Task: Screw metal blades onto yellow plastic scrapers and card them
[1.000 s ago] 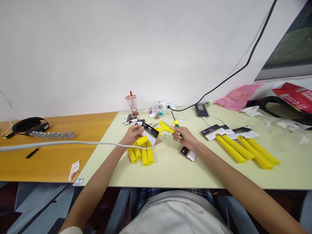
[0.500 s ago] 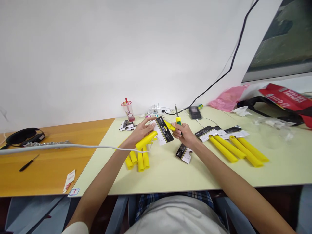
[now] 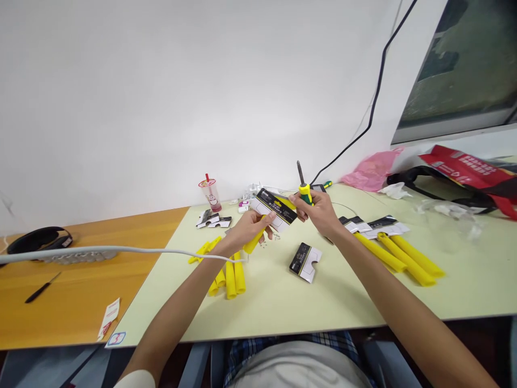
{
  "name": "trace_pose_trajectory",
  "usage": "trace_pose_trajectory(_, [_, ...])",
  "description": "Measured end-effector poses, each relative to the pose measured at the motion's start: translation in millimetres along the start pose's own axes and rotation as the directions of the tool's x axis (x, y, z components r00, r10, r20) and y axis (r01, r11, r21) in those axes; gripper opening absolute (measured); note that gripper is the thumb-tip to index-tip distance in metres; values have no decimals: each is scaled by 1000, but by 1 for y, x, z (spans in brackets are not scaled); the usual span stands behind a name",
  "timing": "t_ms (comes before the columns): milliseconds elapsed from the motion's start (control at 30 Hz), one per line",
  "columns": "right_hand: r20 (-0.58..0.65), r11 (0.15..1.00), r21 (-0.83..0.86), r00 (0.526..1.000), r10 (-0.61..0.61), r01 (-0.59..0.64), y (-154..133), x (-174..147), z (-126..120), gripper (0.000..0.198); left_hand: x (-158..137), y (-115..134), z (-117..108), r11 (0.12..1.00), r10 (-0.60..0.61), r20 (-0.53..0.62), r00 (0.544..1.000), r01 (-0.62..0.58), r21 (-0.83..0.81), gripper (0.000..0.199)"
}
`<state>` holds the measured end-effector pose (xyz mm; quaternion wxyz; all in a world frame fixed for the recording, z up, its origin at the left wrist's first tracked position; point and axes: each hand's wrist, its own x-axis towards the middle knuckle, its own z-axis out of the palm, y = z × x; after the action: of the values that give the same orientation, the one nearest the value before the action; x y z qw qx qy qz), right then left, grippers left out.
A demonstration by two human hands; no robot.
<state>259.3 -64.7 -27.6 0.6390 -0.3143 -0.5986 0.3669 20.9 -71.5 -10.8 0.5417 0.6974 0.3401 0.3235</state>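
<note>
My left hand [image 3: 250, 229] is closed, thumb pressing on a black-and-white packaging card [image 3: 281, 209] and a yellow tubular handle [image 3: 253, 242] beneath it. My right hand [image 3: 319, 211] grips a screwdriver [image 3: 306, 193] with a yellow and green handle, its metal shaft pointing up. The right thumb and fingers also meet the card's right end, where a yellow part shows behind it. Below the hands lies a second folded card [image 3: 306, 262] with a notch. Several yellow tubes [image 3: 230, 277] lie under my left forearm.
Yellow tubes with cards [image 3: 407, 261] lie at the right. Behind are a cup with a red straw [image 3: 210, 195], folded cards [image 3: 214, 219] and a pink bag [image 3: 371, 170]. A white cable [image 3: 161, 250] crosses the left foreground. A dark screwdriver [image 3: 42, 288] lies on the wooden table.
The card has turned flatter, and my left thumb now presses on its face where the fingers were looser before. The right hand with the screwdriver has shifted slightly right. The view has moved a little.
</note>
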Motion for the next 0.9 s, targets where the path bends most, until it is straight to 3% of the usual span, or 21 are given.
trace_pose_trajectory(100, [-51, 994, 100, 998, 45, -40, 10, -2, 6, 54, 0, -2, 10, 987, 31, -90, 995, -45, -152, 69])
trace_pose_trajectory(200, [-72, 962, 237, 985, 157, -136, 30, -13, 17, 60, 2, -5, 15, 906, 42, -136, 990, -95, -411, 69])
trace_pose_trajectory(333, [144, 910, 242, 940, 308, -336, 54, -36, 36, 67, 1, -8, 8, 713, -6, -6, 1000, 0, -701, 74])
trace_pose_trajectory(433, [308, 876, 205, 878, 365, -436, 57, -50, 50, 66, -4, -13, -1, 579, 23, 18, 1000, 1, -815, 61])
trace_pose_trajectory(600, [488, 839, 165, 782, 387, -518, 51, -62, 62, 64, -7, -36, -9, 517, 47, 11, 999, -15, -856, 60])
trace_pose_trajectory(733, [456, 845, 172, 801, 388, -507, 52, -63, 62, 62, -7, -52, -12, 549, 57, 36, 998, -1, -836, 68])
trace_pose_trajectory(900, [291, 865, 274, 894, 341, -420, 53, -60, 61, 65, -10, -49, -12, 626, -7, 239, 971, 191, -756, 67])
